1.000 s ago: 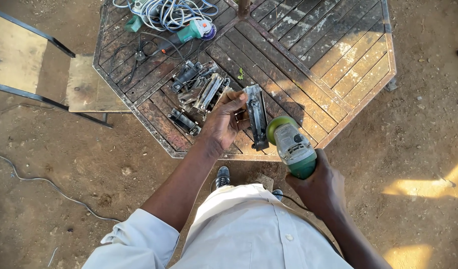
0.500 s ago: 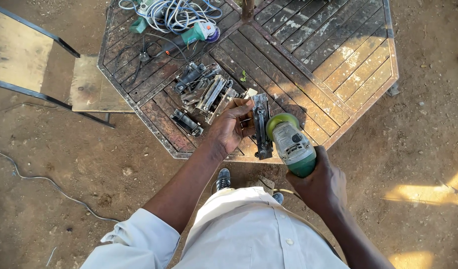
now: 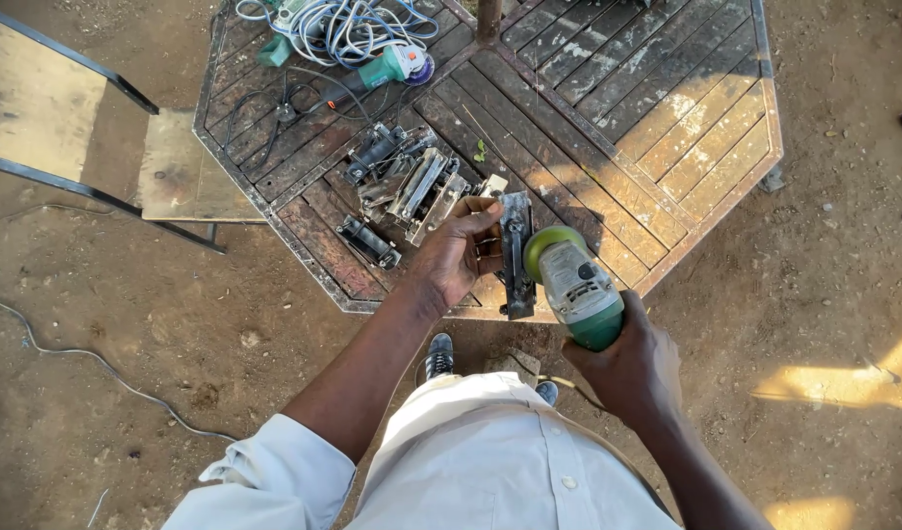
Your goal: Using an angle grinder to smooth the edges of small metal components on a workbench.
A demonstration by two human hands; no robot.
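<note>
Your left hand [image 3: 458, 253] is clamped on a long dark metal bracket [image 3: 515, 257], pinning it flat near the front edge of the octagonal slatted wooden table [image 3: 667, 128]. Your right hand [image 3: 635, 371] grips the green angle grinder [image 3: 573, 285], its head right against the bracket. More grey metal brackets [image 3: 407, 186] sit just left of your fingers, with a bundle of white cable [image 3: 348, 29] at the far edge.
</note>
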